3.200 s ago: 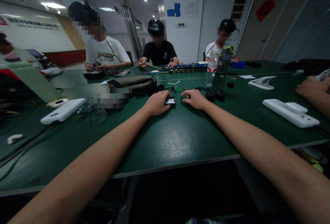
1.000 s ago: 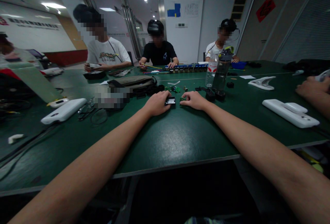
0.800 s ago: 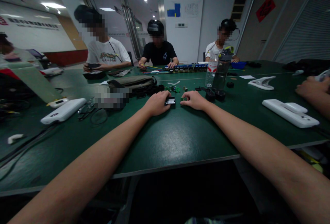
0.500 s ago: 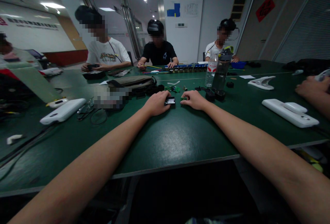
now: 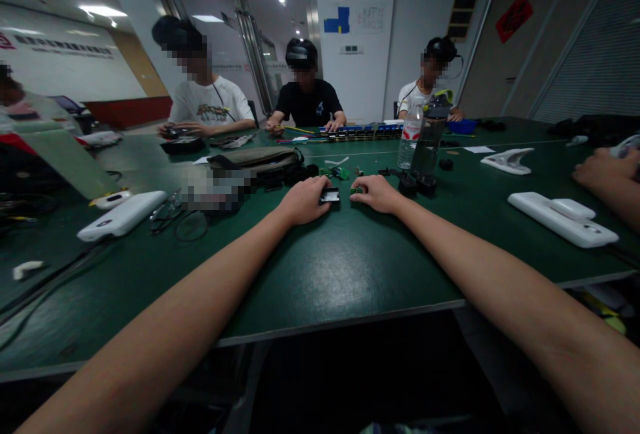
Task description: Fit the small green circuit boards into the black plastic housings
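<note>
My left hand [image 5: 306,201] is closed on a small black case [image 5: 331,195] with a pale inside, held low over the green table [image 5: 340,267]. Facing it across a short gap, my right hand [image 5: 378,194] pinches a small green circuit board [image 5: 356,191], mostly covered by the fingers. Just beyond both hands lie loose green circuit boards [image 5: 340,173] and other little parts. Small black parts [image 5: 407,185] rest to the right of my right hand.
A clear bottle [image 5: 409,144] and a dark bottle [image 5: 431,144] stand right of centre. A bag [image 5: 255,162] and eyeglasses [image 5: 191,226] lie left. White devices [image 5: 123,216] sit at either side. Co-workers sit opposite; another person's hand [image 5: 605,171] is at the right.
My two hands and what they hold stay almost still. The co-worker at the far left has shifted their head slightly to the right and moved the hands.
</note>
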Motion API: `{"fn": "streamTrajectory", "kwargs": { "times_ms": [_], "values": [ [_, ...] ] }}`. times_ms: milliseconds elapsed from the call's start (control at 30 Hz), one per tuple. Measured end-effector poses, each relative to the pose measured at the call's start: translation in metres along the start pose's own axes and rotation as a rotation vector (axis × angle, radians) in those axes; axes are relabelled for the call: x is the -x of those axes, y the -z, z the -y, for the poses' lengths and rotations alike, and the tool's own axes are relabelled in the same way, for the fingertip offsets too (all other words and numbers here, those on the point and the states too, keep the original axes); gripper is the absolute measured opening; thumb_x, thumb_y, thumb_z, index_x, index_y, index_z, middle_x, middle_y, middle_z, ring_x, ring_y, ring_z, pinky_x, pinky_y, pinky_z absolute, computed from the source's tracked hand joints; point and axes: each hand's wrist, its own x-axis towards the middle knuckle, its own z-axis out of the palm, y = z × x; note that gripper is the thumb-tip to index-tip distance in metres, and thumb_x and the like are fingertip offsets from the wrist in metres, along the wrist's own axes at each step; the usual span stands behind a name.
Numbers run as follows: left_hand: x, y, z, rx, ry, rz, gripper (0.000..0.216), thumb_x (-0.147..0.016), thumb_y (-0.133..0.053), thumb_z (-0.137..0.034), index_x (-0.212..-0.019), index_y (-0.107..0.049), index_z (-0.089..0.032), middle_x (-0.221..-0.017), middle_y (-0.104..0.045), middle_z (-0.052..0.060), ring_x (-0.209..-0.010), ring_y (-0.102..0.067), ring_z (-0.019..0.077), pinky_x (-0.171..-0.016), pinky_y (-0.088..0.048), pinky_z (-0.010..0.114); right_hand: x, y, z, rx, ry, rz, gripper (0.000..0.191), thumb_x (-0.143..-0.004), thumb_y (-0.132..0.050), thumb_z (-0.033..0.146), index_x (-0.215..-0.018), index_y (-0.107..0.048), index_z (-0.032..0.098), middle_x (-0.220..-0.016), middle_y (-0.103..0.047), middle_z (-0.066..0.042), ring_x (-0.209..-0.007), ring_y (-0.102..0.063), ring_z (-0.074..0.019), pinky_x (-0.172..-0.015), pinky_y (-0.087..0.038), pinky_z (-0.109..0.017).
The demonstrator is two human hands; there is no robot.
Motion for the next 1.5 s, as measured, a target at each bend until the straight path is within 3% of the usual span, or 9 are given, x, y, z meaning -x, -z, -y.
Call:
{"fn": "streamTrajectory", "kwargs": {
  "times_ms": [600,1500],
  "values": [
    [0.0001,-0.003,0.0011,0.038,-0.018,0.014,0.037,-0.085,-0.056,-0.033,-0.118,-0.052,-0.018,-0.111,-0.068,0.013,-0.102,-0.066,0.0296,-0.091,-0.051,0.041,-0.0009,-0.005,-0.0028,-0.028,-0.015,0.012,0.022,-0.085,-0.073,0.033,-0.095,-0.075,0.014,-0.068,-0.057,0.002,-0.064,-0.047,-0.0113,-0.066,-0.031,-0.025],
    [-0.0001,-0.0037,0.0019,0.115,-0.054,0.011,0.036,-0.083,-0.057,-0.033,-0.116,-0.052,-0.018,-0.113,-0.066,0.014,-0.103,-0.065,0.0296,-0.092,-0.052,0.042,-0.0008,-0.0048,-0.0009,-0.052,0.0,0.009,0.015,-0.091,-0.063,0.024,-0.099,-0.073,0.014,-0.06,-0.059,0.003,-0.061,-0.052,-0.0133,-0.065,-0.034,-0.025]
  ]
}}
